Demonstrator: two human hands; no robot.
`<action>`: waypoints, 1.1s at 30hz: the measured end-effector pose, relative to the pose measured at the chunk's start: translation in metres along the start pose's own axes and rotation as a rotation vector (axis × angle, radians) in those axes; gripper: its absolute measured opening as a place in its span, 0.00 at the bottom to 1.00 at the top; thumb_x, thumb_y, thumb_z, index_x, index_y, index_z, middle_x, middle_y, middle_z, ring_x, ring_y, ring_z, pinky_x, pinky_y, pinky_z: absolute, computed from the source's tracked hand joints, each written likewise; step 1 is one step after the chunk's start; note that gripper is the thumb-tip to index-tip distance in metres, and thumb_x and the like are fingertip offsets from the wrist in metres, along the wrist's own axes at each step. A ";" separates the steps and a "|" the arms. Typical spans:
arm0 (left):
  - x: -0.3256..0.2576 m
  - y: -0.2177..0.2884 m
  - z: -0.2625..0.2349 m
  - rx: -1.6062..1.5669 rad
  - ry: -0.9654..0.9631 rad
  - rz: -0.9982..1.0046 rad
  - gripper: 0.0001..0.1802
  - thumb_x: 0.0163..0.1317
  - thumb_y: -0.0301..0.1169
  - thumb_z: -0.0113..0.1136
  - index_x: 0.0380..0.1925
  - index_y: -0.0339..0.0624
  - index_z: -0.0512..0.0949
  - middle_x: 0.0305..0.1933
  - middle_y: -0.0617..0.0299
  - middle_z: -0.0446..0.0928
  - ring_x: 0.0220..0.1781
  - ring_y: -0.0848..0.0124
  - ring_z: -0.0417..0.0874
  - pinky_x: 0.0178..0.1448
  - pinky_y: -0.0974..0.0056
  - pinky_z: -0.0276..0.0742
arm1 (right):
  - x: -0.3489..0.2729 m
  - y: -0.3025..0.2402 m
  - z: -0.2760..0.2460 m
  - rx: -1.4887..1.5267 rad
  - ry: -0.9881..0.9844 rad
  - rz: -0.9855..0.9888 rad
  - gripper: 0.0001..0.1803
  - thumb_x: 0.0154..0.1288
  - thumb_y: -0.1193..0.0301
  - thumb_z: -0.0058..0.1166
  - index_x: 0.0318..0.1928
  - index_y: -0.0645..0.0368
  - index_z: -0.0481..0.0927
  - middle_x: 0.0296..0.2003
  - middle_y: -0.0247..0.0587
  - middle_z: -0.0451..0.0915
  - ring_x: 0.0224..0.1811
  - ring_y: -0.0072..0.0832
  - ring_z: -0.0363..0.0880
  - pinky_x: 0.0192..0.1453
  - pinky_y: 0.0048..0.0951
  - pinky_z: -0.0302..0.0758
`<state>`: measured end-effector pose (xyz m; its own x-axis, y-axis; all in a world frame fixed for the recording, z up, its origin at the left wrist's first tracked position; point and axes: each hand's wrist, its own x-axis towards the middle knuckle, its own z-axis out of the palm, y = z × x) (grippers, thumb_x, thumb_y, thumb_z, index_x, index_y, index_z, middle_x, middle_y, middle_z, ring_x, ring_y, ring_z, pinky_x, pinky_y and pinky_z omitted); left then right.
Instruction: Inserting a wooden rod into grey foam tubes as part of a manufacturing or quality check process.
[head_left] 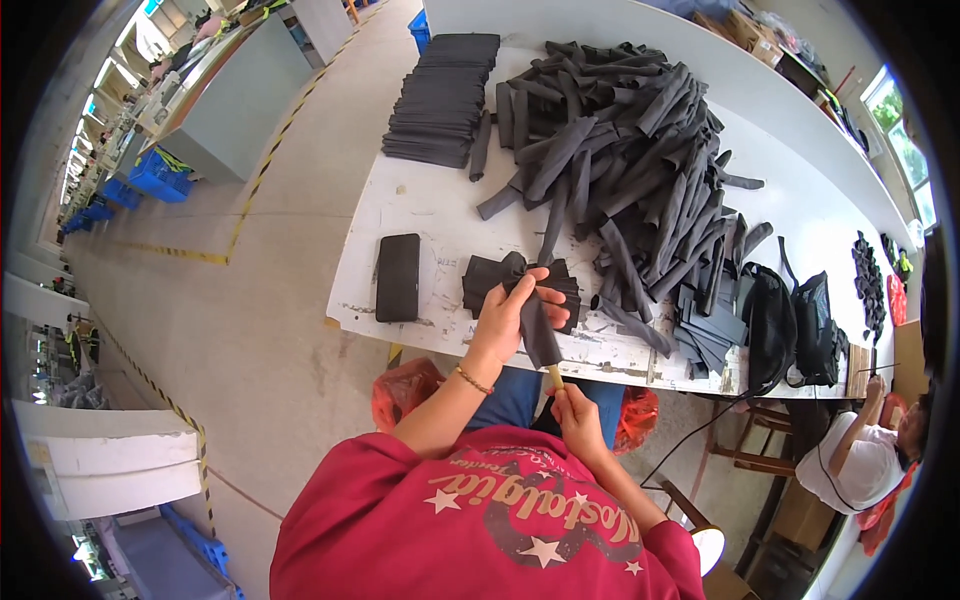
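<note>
My left hand [503, 322] is closed around a dark grey fabric tube [541, 342] above the front of the table. From the tube's near end sticks out a thin, light tan stick [556, 378], and my right hand [580, 418] grips it close to my body. How far the stick reaches inside the fabric is hidden. Beneath my left hand lies a small fanned pile of flat dark fabric pieces [484, 284]. A big loose heap of similar dark tubes [640, 150] spreads over the table beyond my hands.
A neat stack of flat dark pieces [440, 100] stands at the far left. A black phone-like slab [398, 278] lies left of my hands. On the right are flat grey pieces [708, 332] and a black bag [770, 330]. Another person [850, 455] sits at far right.
</note>
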<state>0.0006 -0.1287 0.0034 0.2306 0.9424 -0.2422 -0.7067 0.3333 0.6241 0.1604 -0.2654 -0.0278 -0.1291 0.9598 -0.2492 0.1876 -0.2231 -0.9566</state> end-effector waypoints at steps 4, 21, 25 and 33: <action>0.005 0.002 0.001 0.139 0.179 0.165 0.20 0.70 0.43 0.53 0.46 0.34 0.73 0.21 0.56 0.76 0.15 0.69 0.75 0.19 0.65 0.73 | -0.002 -0.001 0.012 -0.028 -0.060 0.006 0.10 0.74 0.71 0.42 0.42 0.66 0.75 0.17 0.32 0.66 0.19 0.17 0.64 0.24 0.24 0.64; 0.056 0.047 -0.021 -0.036 0.420 0.363 0.20 0.72 0.47 0.47 0.33 0.41 0.71 0.11 0.69 0.61 0.10 0.80 0.53 0.14 0.72 0.47 | -0.068 -0.004 -0.068 0.022 -0.243 0.319 0.13 0.75 0.69 0.42 0.36 0.64 0.74 0.19 0.27 0.66 0.19 0.15 0.62 0.23 0.21 0.60; 0.056 0.041 -0.013 -0.042 0.398 0.361 0.19 0.73 0.45 0.46 0.31 0.42 0.70 0.13 0.69 0.62 0.10 0.81 0.53 0.15 0.72 0.47 | -0.073 -0.003 -0.086 -0.289 -0.062 -0.007 0.08 0.68 0.69 0.54 0.37 0.63 0.76 0.17 0.36 0.68 0.20 0.16 0.65 0.24 0.25 0.65; 0.063 0.020 0.007 -0.128 0.595 0.322 0.18 0.70 0.44 0.49 0.30 0.41 0.71 0.16 0.67 0.65 0.12 0.80 0.60 0.16 0.74 0.53 | 0.048 -0.064 -0.003 -0.153 0.330 -0.333 0.11 0.63 0.73 0.61 0.45 0.61 0.79 0.17 0.33 0.70 0.17 0.16 0.62 0.21 0.22 0.62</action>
<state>0.0050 -0.0626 0.0060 -0.3848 0.8066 -0.4487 -0.7601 -0.0011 0.6498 0.1448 -0.2047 0.0219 0.1041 0.9831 0.1508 0.3322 0.1085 -0.9370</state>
